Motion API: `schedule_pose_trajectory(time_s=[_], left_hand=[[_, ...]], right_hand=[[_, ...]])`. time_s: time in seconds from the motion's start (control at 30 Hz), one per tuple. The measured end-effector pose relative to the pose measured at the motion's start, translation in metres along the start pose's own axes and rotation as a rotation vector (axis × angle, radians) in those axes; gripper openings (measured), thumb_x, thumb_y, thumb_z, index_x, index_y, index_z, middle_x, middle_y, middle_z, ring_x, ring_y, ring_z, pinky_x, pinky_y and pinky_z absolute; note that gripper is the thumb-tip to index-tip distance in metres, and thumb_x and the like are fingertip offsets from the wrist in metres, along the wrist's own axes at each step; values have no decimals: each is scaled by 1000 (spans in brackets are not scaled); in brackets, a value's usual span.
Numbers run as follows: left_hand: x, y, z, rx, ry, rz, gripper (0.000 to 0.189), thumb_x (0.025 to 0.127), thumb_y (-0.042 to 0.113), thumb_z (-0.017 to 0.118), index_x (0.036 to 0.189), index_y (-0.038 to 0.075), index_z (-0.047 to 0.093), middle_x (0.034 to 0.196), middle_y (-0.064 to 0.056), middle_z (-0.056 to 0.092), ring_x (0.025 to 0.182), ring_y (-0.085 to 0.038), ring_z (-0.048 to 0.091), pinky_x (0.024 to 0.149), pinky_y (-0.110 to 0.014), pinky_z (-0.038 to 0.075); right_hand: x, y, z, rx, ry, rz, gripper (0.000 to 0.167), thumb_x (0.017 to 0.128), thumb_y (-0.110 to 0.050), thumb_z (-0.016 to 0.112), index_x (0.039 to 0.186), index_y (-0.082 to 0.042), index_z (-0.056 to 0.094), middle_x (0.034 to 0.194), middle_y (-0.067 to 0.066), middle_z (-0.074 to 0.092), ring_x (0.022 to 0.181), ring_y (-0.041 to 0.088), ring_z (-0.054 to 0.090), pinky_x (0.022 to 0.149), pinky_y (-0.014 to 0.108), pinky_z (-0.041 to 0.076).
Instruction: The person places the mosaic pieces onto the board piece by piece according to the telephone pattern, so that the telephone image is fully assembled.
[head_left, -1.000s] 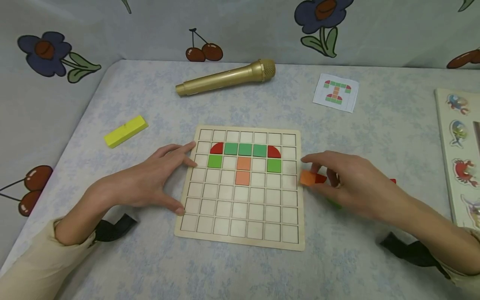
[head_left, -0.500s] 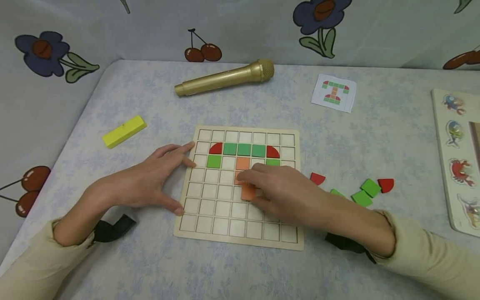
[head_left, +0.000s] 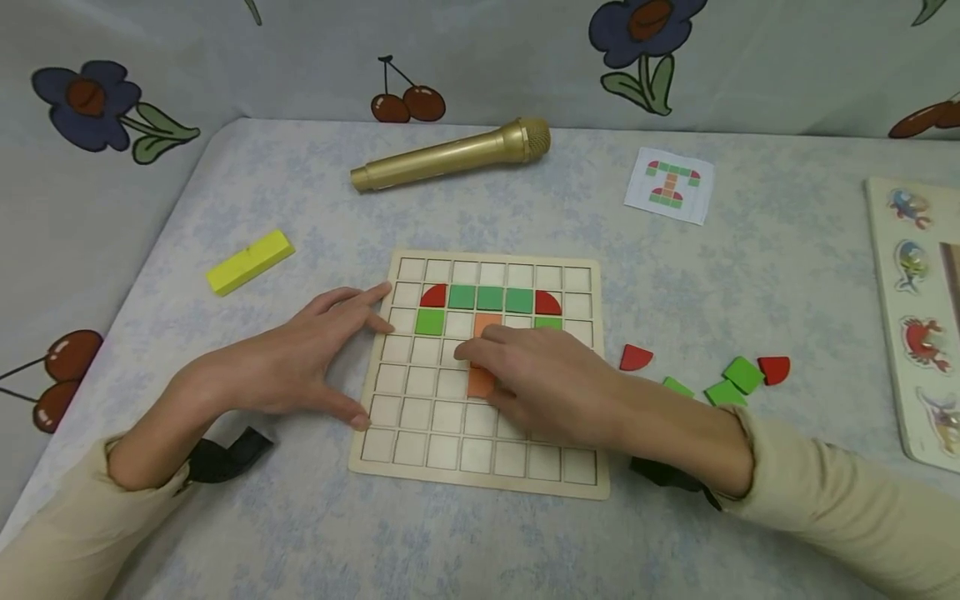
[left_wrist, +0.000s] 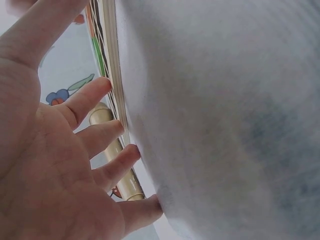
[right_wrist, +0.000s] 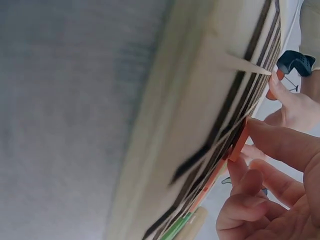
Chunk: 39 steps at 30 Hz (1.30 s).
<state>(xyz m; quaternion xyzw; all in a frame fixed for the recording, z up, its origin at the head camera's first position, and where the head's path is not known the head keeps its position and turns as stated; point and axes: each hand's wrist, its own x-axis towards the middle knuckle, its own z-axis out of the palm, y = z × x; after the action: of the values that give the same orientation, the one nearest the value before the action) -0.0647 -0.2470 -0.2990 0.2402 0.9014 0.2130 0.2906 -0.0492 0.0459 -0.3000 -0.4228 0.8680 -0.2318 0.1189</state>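
A square wooden grid board [head_left: 480,481] lies on the table. My right hand [head_left: 551,383] is over its middle and pinches an orange square tile [head_left: 480,383] between thumb and fingers; in the right wrist view that tile [right_wrist: 240,141] is tilted up at the grid. Behind the fingers another orange tile [head_left: 487,320] partly shows. Above it runs a row of green squares [head_left: 491,298] with a red quarter-round tile [head_left: 548,302] at each end, and a light green square [head_left: 430,322] beneath each end. My left hand [head_left: 288,371] is spread, fingertips touching the board's left edge.
Right of the board lie loose red quarter-rounds [head_left: 636,357] and several green squares [head_left: 743,375]. A printed pattern card [head_left: 670,186], gold microphone [head_left: 453,157] and yellow bar [head_left: 251,262] lie farther back. A sea-animal board [head_left: 911,312] stands at the right edge.
My right hand has carried the orange tile from beside the board leftward to the middle column, then shifted slightly left over the cell. The left hand has stayed in place.
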Motion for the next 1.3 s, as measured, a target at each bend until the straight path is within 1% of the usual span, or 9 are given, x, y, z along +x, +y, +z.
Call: schedule_pose_trajectory(time_s=[0.2,0.4,0.57,0.67,0.77,0.9,1.03,1.13,1.3], left_hand=[[1,0,0,3,0,-5,93,63,51,90,138,18,46,164,3,6,147,-26,5,110,-54,25],[1,0,0,6,3,-1,96,63,51,90,140,18,44,163,3,9,146,-26,5,110,-53,26],[1,-1,0,6,4,5,96,63,51,90,140,17,44,163,2,9,146,-26,6,110,-53,25],[1,-1,0,4,4,7,94,63,51,90,138,17,45,164,2,8,146,-26,6,110,-53,25],[0,-1,0,2,3,7,92,63,50,90,137,17,47,164,2,7,146,-26,5,110,-53,25],[1,0,0,0,2,1,86,64,48,91,133,19,50,164,3,6,147,-27,5,109,-54,25],[1,1,0,-2,2,1,82,64,47,91,131,21,51,164,3,5,147,-27,5,109,-54,26],[1,2,0,-7,0,2,83,64,48,90,131,21,50,164,3,5,147,-27,5,109,-54,26],[0,1,0,-9,1,-2,85,64,51,90,132,20,49,164,4,5,146,-27,6,108,-54,27]], right_hand=[[-1,1,0,12,-21,4,31,87,-3,69,117,-8,65,84,-5,53,67,9,48,58,23,43],[0,0,1,19,-30,15,29,87,-4,70,116,-9,66,86,-5,54,70,9,49,59,24,43],[-2,1,0,24,-18,6,27,86,-1,68,112,-11,66,85,-6,53,69,9,48,58,24,43],[-5,2,-1,31,-25,15,29,85,-1,67,112,-11,65,86,-7,54,68,9,48,59,24,43],[-9,5,-3,42,-33,34,32,85,-2,68,115,-12,65,92,-6,57,71,8,49,61,24,44],[-20,11,-8,79,-39,70,34,85,-4,70,118,-12,66,96,-7,59,72,7,50,64,25,45],[-35,21,-16,136,-39,125,35,87,-7,73,120,-12,66,98,-8,61,72,5,51,67,28,47],[-50,29,-23,159,-5,163,35,86,-7,75,119,-12,67,97,-9,61,71,5,50,66,27,46],[-78,46,-33,149,85,202,37,83,-7,79,118,-14,68,93,-11,60,71,5,49,60,24,44]])
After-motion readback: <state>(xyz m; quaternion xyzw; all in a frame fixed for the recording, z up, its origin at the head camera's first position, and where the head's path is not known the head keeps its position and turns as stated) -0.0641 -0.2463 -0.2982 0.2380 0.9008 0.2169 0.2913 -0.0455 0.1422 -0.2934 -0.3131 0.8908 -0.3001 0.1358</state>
